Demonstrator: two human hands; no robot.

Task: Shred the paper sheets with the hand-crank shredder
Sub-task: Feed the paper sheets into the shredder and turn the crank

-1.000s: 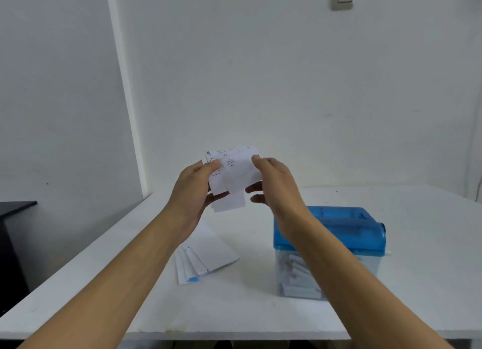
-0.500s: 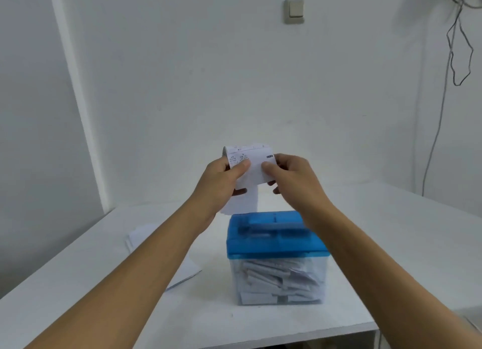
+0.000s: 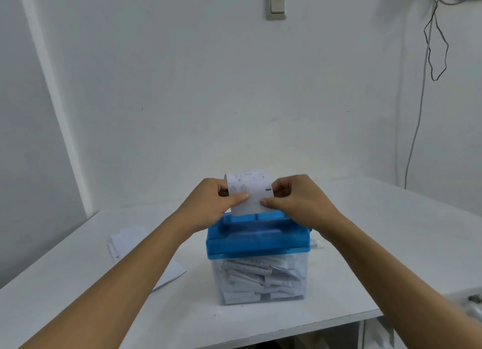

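Head camera view, looking down at a white tabletop (image 3: 378, 249). I am holding one printed paper sheet (image 3: 247, 192) upright over the blue top of the shredder (image 3: 258, 240), its lower edge right at the feed slot. My left hand (image 3: 214, 205) is pinching the sheet's left edge between thumb and curled fingers, and my right hand (image 3: 294, 202) is pinching the right edge the same way. The sheet looks thin, light and floppy, so I am judging that gripping both side edges and pulling it taut will stop it buckling at the slot. Paper scraps are filling the clear bin (image 3: 260, 280) underneath. More sheets (image 3: 127, 241) are lying on the tabletop to the left.
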